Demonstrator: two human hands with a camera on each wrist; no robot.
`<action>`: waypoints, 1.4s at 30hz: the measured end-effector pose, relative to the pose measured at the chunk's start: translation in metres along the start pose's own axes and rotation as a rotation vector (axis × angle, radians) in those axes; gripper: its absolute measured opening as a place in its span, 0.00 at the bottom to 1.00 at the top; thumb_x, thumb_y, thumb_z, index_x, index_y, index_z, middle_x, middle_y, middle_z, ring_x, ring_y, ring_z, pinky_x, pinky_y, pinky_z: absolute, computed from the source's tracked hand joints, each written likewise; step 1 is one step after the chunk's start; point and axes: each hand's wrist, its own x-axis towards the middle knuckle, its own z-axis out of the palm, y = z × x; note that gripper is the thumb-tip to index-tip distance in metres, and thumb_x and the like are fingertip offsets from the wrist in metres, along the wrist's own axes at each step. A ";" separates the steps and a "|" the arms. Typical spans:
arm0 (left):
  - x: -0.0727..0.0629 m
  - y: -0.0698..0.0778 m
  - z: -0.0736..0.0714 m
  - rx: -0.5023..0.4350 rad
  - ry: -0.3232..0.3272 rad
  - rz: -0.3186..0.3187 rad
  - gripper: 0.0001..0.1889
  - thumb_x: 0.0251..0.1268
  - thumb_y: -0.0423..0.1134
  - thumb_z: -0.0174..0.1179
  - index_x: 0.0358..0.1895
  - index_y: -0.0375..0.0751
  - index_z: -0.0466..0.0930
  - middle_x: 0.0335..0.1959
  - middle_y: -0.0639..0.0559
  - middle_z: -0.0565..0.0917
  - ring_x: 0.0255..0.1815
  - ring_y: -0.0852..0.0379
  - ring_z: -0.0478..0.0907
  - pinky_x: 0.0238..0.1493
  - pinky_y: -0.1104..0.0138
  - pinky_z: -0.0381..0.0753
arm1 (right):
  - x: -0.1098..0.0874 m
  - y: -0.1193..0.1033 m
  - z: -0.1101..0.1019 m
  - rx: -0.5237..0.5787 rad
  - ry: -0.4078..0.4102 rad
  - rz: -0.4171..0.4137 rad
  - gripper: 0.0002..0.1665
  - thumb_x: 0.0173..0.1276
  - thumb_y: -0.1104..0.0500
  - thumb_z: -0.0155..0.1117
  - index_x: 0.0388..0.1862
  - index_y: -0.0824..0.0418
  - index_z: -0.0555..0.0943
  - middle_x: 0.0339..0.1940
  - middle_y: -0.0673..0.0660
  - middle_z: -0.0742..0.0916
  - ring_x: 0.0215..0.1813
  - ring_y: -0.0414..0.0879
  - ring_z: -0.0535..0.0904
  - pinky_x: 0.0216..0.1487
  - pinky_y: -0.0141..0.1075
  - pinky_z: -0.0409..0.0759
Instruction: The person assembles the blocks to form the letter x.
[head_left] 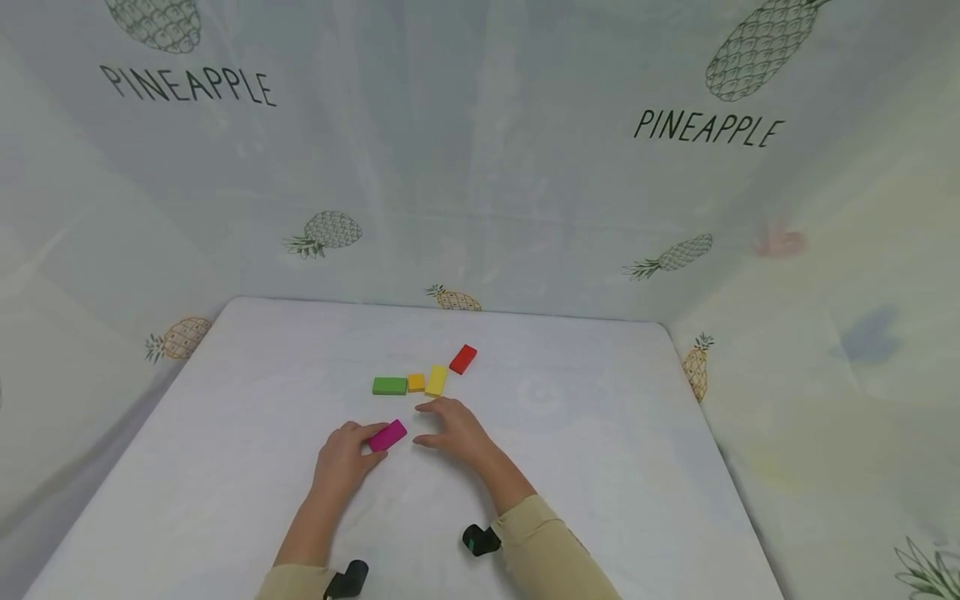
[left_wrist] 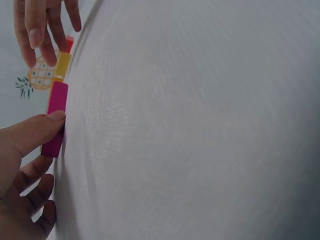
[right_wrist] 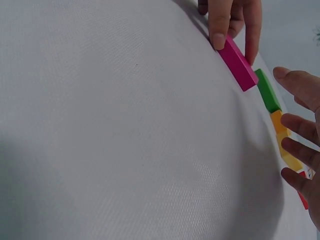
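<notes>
A magenta block [head_left: 388, 435] is pinched between the thumb and fingers of my left hand [head_left: 347, 457], at the near side of the row of blocks. My right hand [head_left: 459, 432] holds nothing; its thumb and fingers are spread apart, just right of the magenta block and nearest the yellow block [head_left: 436, 381]. Left of the yellow block lie a small orange block [head_left: 416, 382] and a green block [head_left: 390, 386], end to end. A red block [head_left: 462, 359] sits at an angle beyond the yellow one. In the right wrist view, the magenta block [right_wrist: 237, 65] appears tilted in the left fingers.
A white cloth covers the table [head_left: 600, 442]. Behind it hangs a pale curtain [head_left: 480, 167] with pineapple prints, which continues along both sides. A dark wrist device [head_left: 480, 540] sits by the right sleeve, another [head_left: 348, 579] by the left.
</notes>
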 end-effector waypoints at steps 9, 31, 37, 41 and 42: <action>0.001 -0.002 0.003 -0.007 0.011 0.020 0.26 0.51 0.40 0.74 0.57 0.49 0.82 0.40 0.48 0.77 0.42 0.49 0.72 0.42 0.54 0.77 | -0.003 -0.001 -0.004 -0.028 0.021 0.021 0.30 0.61 0.48 0.72 0.62 0.51 0.78 0.60 0.49 0.80 0.64 0.46 0.71 0.64 0.42 0.69; -0.001 0.003 0.006 0.043 -0.038 0.046 0.25 0.55 0.44 0.72 0.59 0.50 0.82 0.35 0.50 0.77 0.38 0.52 0.72 0.39 0.58 0.76 | 0.008 -0.002 -0.029 -0.121 0.030 0.012 0.31 0.62 0.48 0.72 0.63 0.54 0.78 0.59 0.50 0.80 0.64 0.47 0.71 0.65 0.42 0.67; -0.003 0.004 0.008 0.036 -0.036 0.049 0.25 0.55 0.43 0.72 0.59 0.51 0.82 0.34 0.51 0.77 0.36 0.53 0.71 0.36 0.60 0.75 | 0.014 -0.007 -0.038 -0.123 0.029 0.033 0.32 0.62 0.48 0.72 0.64 0.53 0.77 0.61 0.51 0.79 0.67 0.49 0.69 0.66 0.43 0.66; -0.006 0.008 0.009 0.044 -0.038 0.056 0.25 0.54 0.44 0.73 0.58 0.51 0.82 0.34 0.51 0.76 0.36 0.54 0.71 0.35 0.61 0.74 | 0.016 -0.008 -0.041 -0.118 0.021 0.060 0.32 0.62 0.48 0.72 0.65 0.52 0.76 0.63 0.50 0.78 0.68 0.48 0.68 0.66 0.44 0.66; -0.007 0.009 0.009 0.046 -0.041 0.060 0.25 0.54 0.44 0.73 0.58 0.51 0.83 0.34 0.51 0.76 0.36 0.54 0.71 0.35 0.60 0.74 | 0.017 -0.008 -0.042 -0.117 0.019 0.064 0.32 0.62 0.48 0.72 0.65 0.51 0.76 0.64 0.50 0.78 0.68 0.48 0.68 0.66 0.44 0.66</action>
